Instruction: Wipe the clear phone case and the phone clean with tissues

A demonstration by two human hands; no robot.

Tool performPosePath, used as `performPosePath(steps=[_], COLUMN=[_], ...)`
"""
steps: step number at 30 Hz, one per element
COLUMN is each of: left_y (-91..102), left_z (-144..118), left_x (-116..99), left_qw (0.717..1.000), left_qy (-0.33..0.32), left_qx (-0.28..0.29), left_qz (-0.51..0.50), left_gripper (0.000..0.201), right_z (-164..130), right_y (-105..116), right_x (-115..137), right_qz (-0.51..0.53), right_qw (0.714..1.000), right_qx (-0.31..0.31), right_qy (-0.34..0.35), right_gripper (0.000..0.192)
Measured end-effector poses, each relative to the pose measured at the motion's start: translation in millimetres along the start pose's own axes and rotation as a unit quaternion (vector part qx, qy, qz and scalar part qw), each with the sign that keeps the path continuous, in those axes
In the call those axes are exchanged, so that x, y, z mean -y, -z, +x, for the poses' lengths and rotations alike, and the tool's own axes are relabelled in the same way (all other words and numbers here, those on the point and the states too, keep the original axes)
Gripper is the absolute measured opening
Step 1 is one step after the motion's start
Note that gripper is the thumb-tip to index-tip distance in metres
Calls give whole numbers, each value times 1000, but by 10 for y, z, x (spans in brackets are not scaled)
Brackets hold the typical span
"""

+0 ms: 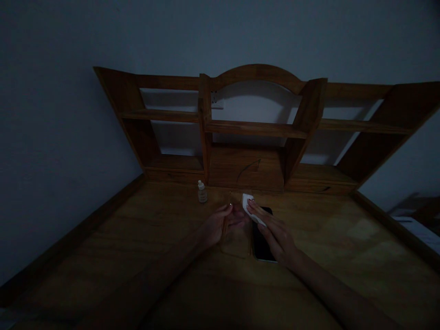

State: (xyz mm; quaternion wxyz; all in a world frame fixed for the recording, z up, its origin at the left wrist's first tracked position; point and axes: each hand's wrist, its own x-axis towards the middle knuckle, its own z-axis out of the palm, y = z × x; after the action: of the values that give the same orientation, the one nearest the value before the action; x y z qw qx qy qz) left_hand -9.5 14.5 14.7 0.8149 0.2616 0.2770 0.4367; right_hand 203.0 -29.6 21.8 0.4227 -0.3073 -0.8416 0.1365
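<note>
the scene is dim, so fine detail is hard to make out. nearest, the two forearms reach out over the wooden desk (144,238). the right hand (277,233) lies flat and low over a dark phone (261,238) that rests face up on the desk, its fingers (256,210) held straight and close together, pressing a small white wipe (248,205) at the phone's far end. the left hand (220,223) sits just beside the phone's left edge, its fingers curled inward and apparently pinching the top of a thin clear sheet or case (236,238) that lies flat beside the phone; i cannot tell for sure how firm that pinch is.

as a judgement: the clear piece is almost invisible in this light, so it could be misaligned, creased or smudged by a fingertip. the wipe is held only under the fingertips and could slip off, and a hard push could slide the phone across the smooth wood.

farther back, a small pale dropper bottle (202,192) stands upright, well apart from the left hand; a careless sweep of that arm could tip it. behind it rises a wooden shelf unit (254,128) against the wall.

no brand, label or writing can be read anywhere; the bottle's label is too small and dark.
</note>
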Motion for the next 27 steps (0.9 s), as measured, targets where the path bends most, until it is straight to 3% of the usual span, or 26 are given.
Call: performPosePath(steps=[4,11,19,27], left_y=[18,-2,-26,71], left_z=[-20,-20,-52,-16], left_x=[17,24,3,18], left_qw=[999,998,995,990], left_qy=[6,37,42,42], left_qx=[33,25,27,68], left_qz=[21,45,91,116], left_gripper=[13,15,14,17], right_z=[-13,-13,0,7], right_y=[0,-21,-23,-32], right_x=[-9,-40,-55,-97], right_qz=[-2,-23,-36,-9], right_qw=[1000,998,998,997], right_qx=[-17,-48,-48,-49], right_qy=[-9,-15,-34,-66], right_gripper=[51,51,50,46])
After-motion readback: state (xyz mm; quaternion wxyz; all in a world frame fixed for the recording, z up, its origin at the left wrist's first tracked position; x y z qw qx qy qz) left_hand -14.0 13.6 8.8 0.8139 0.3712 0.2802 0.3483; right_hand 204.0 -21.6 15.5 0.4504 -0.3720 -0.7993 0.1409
